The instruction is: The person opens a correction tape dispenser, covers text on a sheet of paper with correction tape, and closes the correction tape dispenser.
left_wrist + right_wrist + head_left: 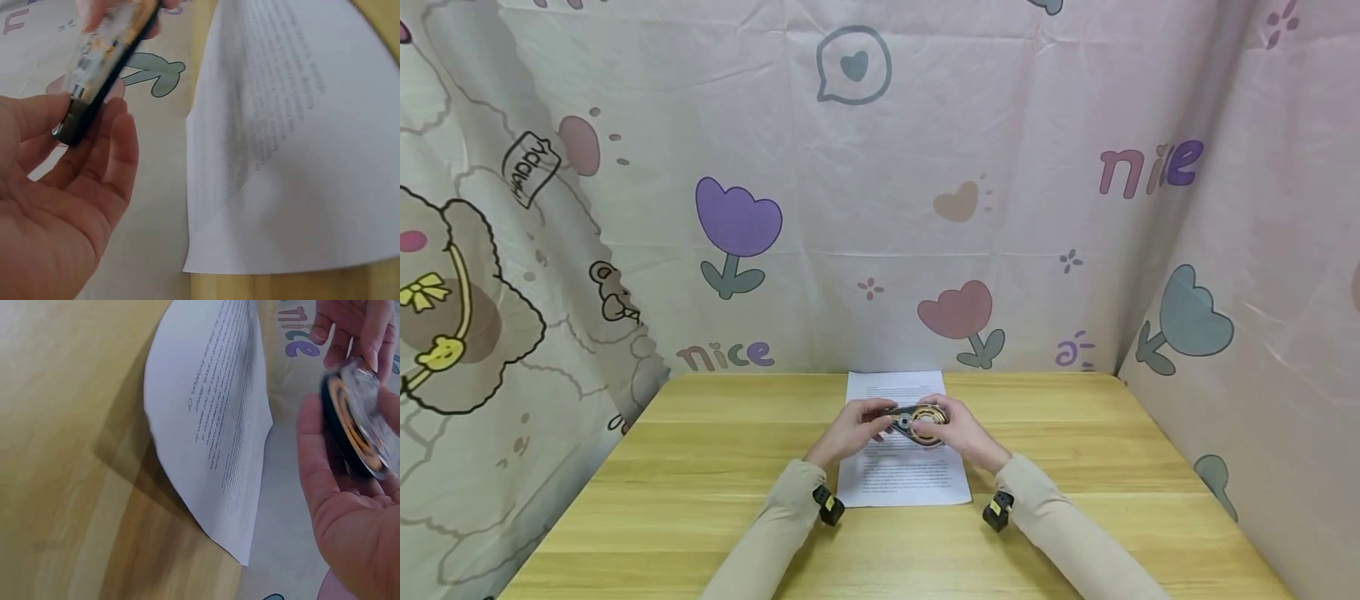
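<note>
A correction tape (912,422), teardrop-shaped with a clear cover, dark body and gold-orange reel, is held up between both hands above a printed sheet of paper (904,485). My left hand (852,431) pinches its narrow, dark end (75,122) between thumb and fingers. Around the wide round end, my right hand (964,432) has its thumb on the clear side and its fingers behind, as the right wrist view shows with the orange reel (350,422). Part of the round end is hidden by the right fingers.
The sheet lies on a light wooden table (700,500), reaching to its back edge. A patterned cloth (865,183) hangs behind the table and along both sides. Each wrist carries a small black camera (829,505).
</note>
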`<state>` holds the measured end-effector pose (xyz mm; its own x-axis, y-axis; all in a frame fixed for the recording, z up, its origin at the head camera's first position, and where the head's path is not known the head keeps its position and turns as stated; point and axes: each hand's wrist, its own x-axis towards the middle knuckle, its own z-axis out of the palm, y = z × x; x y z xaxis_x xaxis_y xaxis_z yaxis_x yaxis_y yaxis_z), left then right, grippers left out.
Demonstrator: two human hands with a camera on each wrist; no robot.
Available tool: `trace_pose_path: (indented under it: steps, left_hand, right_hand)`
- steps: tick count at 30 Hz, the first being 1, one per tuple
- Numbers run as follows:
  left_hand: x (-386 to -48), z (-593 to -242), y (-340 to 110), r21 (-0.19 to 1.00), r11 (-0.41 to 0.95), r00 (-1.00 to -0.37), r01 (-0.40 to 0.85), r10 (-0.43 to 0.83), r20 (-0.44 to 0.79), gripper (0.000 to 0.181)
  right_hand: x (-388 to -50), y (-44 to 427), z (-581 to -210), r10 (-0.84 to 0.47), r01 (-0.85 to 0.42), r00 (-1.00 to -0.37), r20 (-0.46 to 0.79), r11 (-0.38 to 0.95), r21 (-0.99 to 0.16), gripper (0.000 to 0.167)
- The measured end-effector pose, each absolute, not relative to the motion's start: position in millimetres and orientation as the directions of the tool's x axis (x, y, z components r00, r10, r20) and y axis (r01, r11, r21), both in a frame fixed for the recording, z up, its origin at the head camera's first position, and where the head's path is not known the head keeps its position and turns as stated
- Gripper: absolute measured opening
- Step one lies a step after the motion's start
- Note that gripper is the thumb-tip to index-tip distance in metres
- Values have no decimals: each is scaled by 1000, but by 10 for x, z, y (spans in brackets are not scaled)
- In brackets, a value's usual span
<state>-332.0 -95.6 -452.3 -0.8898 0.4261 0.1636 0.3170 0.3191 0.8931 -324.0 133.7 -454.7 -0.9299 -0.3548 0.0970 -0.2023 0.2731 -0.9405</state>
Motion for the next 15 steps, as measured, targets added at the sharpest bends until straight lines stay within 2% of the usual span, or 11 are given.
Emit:
trace_pose_path:
  steps: [6, 15]
  left_hand:
    - [-3344, -4451, -959, 870, 360, -919, 337, 327, 221, 31]
    - [-3290, -4331, -999, 839, 448, -927, 309, 340, 160, 50]
  right_hand:
    - [-3229, 1274, -4521, -382, -141, -924, 4, 332, -933, 33]
    - [-3199, 1104, -4539, -411, -164, -911, 47, 254, -953, 35]
